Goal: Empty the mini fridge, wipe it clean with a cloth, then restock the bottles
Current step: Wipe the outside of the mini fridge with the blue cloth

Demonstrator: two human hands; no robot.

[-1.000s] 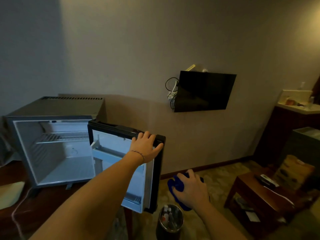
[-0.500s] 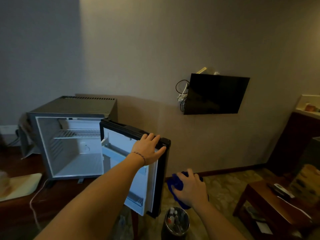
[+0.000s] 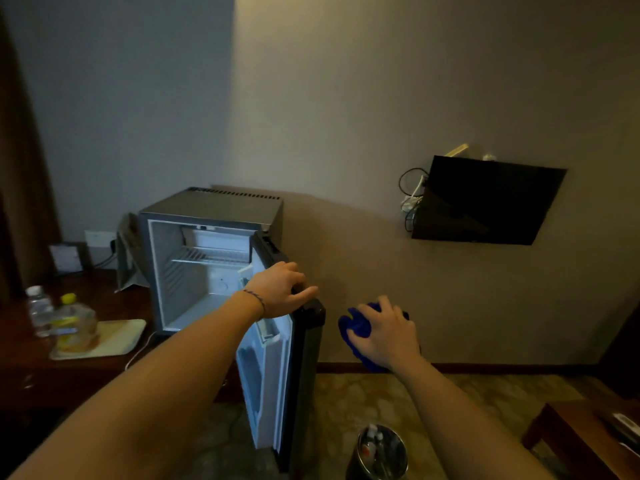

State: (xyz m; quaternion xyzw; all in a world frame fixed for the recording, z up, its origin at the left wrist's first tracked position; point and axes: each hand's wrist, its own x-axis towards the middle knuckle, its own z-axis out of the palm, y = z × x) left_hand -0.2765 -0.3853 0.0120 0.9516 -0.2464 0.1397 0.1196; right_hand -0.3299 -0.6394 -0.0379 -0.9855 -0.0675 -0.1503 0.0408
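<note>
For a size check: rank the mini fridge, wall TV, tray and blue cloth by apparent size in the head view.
1. mini fridge
2. wall TV
3. tray
4. blue cloth, partly hidden by the right hand, so unsure.

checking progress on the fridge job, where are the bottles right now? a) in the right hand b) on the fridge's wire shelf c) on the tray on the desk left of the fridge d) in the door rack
c: two bottles stand on the tray on the desk left of the fridge, whose shelf and floor are bare; the right hand holds a blue cloth.
</note>
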